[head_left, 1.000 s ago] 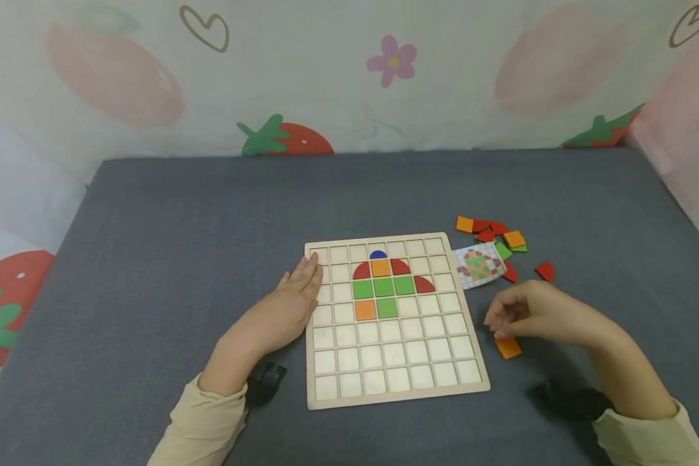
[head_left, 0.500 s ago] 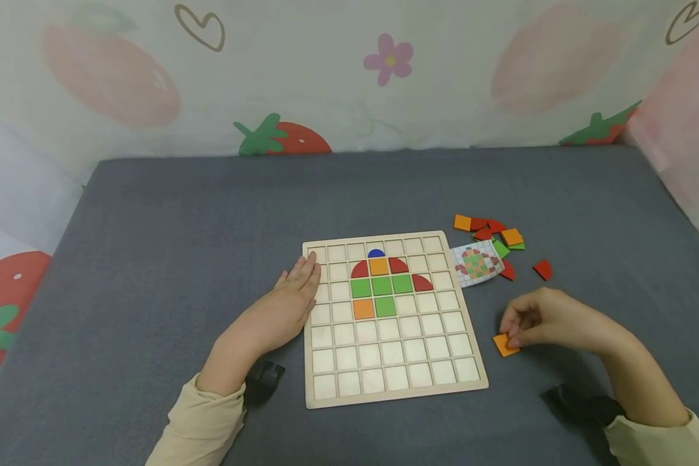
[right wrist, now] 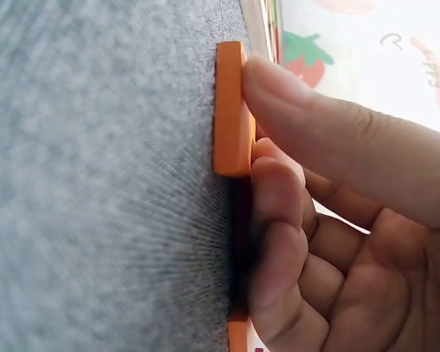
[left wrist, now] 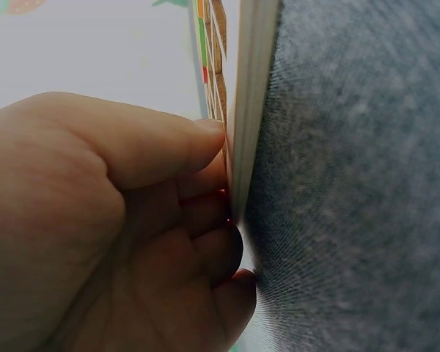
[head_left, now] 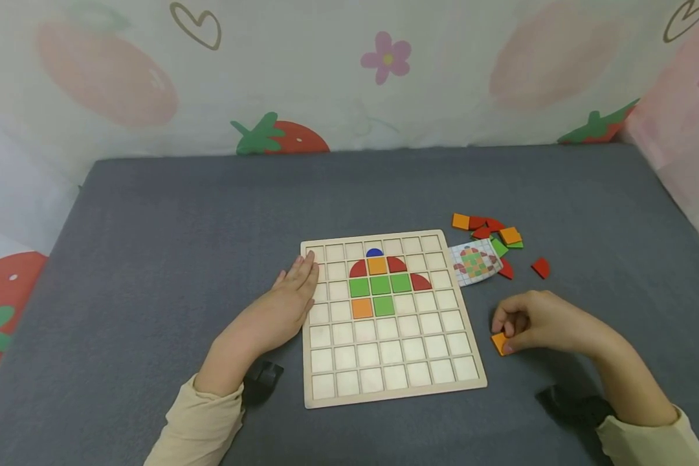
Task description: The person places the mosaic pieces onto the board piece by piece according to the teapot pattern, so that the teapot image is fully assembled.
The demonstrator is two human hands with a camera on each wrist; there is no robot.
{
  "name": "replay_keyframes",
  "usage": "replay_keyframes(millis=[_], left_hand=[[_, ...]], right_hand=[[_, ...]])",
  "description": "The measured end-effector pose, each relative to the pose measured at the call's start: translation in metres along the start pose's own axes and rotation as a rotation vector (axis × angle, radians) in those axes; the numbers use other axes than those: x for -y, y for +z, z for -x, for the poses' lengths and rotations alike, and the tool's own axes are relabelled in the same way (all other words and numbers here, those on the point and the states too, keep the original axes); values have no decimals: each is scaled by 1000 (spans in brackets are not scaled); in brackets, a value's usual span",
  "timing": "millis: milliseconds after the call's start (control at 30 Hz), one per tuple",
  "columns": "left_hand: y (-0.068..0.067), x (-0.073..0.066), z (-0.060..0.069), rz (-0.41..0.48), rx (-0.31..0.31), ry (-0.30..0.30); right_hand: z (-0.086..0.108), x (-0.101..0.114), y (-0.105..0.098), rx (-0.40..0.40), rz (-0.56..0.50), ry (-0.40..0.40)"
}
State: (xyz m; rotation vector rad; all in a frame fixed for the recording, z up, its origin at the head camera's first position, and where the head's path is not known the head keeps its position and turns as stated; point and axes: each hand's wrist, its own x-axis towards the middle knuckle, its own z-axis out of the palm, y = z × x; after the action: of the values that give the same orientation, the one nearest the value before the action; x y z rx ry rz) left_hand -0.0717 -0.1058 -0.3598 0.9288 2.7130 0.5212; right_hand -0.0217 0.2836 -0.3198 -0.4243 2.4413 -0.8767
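Note:
My left hand (head_left: 282,310) lies along the left edge of a wooden grid board (head_left: 396,396), fingers extended onto its frame. In the left wrist view, the thumb and fingertips touch the board's edge (left wrist: 253,95). To the right of the board, my right hand (head_left: 544,323) has its thumb and curled fingers on an orange square tile (head_left: 498,344). That tile (right wrist: 231,110) lies flat on the cloth in the right wrist view, thumb at one end and fingertips at the other. Blue, red, orange and green tiles (head_left: 380,285) sit in the board's upper cells.
A printed pattern card (head_left: 476,262) adjoins the board's right edge. Behind it lies a loose pile of red, green and orange pieces (head_left: 482,232), with one red quarter-round piece (head_left: 540,267) apart. A dark grey cloth (head_left: 210,213) covers the table.
My right hand shifts right and comes down onto the orange tile, then moves slightly left, the tile sliding a little with it. My left hand stays on the board.

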Motion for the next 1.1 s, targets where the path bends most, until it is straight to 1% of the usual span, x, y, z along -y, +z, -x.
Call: replay_keyframes(millis=[33, 133, 233, 467, 600, 700, 933, 1100], left_hand=[[0, 0, 0, -1, 1, -1], [-1, 0, 0, -4, -1, 0], [-1, 0, 1, -5, -8, 5], [-1, -1, 0, -6, -18, 13], [-1, -1, 0, -3, -11, 10], [-1, -1, 0, -5, -8, 10], [-2, -2, 1, -8, -4, 8], [-3, -2, 1, -8, -15, 19]], right_hand=[[0, 0, 0, -2, 10, -8], [-1, 1, 1, -8, 31, 2], [-1, 1, -1, -36, 48, 16], [0, -10, -14, -114, 80, 91], [0, -16, -20, -138, 98, 100], [0, -18, -21, -153, 123, 91], [1, -18, -18, -200, 172, 35], [2, -17, -17, -224, 203, 21]])
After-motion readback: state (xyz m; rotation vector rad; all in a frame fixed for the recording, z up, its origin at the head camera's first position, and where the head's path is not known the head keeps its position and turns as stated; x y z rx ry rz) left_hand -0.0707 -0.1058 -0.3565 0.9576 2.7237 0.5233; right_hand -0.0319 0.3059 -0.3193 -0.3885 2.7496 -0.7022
